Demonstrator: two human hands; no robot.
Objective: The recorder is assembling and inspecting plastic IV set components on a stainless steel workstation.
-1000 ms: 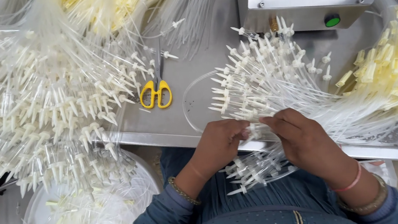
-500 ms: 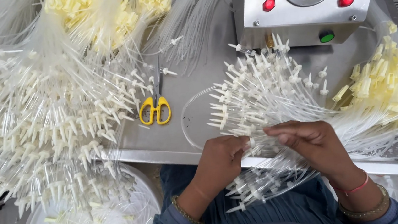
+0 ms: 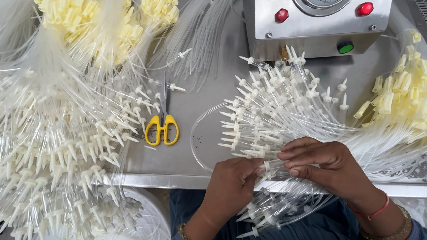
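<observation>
1. Your left hand (image 3: 232, 185) and right hand (image 3: 326, 169) pinch shut on one spiked tube (image 3: 269, 165), steadying it.
2. The tube bundle (image 3: 279, 109) fans beyond your fingers across the tabletop (image 3: 192, 111).
3. Yellow scissors (image 3: 162, 128) lie left.

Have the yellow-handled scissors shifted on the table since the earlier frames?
No. The yellow-handled scissors lie at the same spot relative to the gauge box and table edge; only the head camera moved.

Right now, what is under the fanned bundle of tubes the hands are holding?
Under the fanned bundle lies the steel table, with a clear tube loop curving out beside it. The table directly beneath is covered. Left hand and right hand pinch its near end.
</observation>
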